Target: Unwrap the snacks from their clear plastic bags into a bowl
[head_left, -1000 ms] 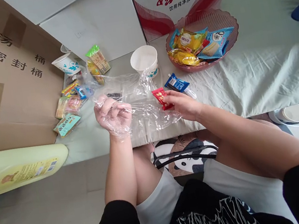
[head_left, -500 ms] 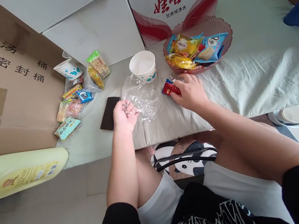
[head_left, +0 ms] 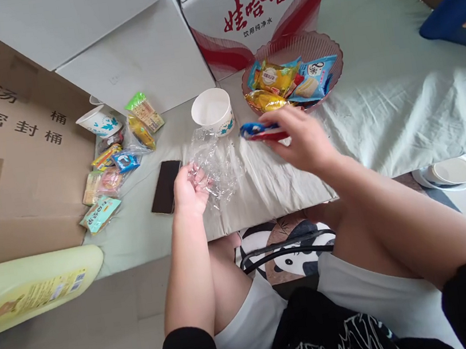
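My left hand (head_left: 192,189) is closed on the edge of a clear plastic bag (head_left: 219,170), which lies crumpled on the cloth in front of a white paper bowl (head_left: 212,111). In my right hand (head_left: 299,136) are small snack packets (head_left: 264,131), blue and red, smeared by motion and held above the cloth. Just beyond that hand stands a pink ribbed bowl (head_left: 333,56) with several wrapped snacks (head_left: 275,79) in it. A dark phone (head_left: 166,187) lies flat to the left of my left hand.
Several wrapped snacks (head_left: 108,180) and paper bowls (head_left: 99,121) sit at the left beside a brown carton (head_left: 11,171). White boxes (head_left: 135,67) line the back. A pale yellow bottle (head_left: 40,285) stands at the left edge; a blue object (head_left: 457,16) is far right.
My right hand has lifted the small packets off the cloth. My left hand stays at the bag, its fingers slightly looser. The whole view has shifted a little.
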`<move>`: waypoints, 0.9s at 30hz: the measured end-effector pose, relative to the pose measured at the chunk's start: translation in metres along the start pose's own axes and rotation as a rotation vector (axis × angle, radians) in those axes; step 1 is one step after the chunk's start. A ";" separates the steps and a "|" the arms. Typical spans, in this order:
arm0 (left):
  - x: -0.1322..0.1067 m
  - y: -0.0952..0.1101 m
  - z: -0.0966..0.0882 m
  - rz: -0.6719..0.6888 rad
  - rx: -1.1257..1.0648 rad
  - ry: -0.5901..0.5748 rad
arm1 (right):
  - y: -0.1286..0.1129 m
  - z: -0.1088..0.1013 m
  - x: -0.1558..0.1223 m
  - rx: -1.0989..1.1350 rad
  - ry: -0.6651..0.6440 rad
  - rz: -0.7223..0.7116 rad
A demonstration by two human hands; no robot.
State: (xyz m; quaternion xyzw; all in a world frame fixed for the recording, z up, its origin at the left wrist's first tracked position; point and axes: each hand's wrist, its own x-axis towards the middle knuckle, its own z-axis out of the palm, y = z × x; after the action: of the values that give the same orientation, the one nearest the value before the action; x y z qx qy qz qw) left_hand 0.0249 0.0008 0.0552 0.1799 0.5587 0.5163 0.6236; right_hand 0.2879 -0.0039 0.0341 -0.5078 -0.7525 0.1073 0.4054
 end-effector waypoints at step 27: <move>-0.018 -0.027 -0.013 0.171 -0.034 -0.035 | -0.037 0.040 -0.017 0.964 -0.273 0.526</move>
State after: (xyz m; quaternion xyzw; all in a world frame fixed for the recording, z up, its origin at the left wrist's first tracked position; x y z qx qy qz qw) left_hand 0.0285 -0.0293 0.0386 0.2253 0.5212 0.5739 0.5900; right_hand 0.2365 -0.0255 0.0206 -0.4172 -0.5121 0.6011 0.4500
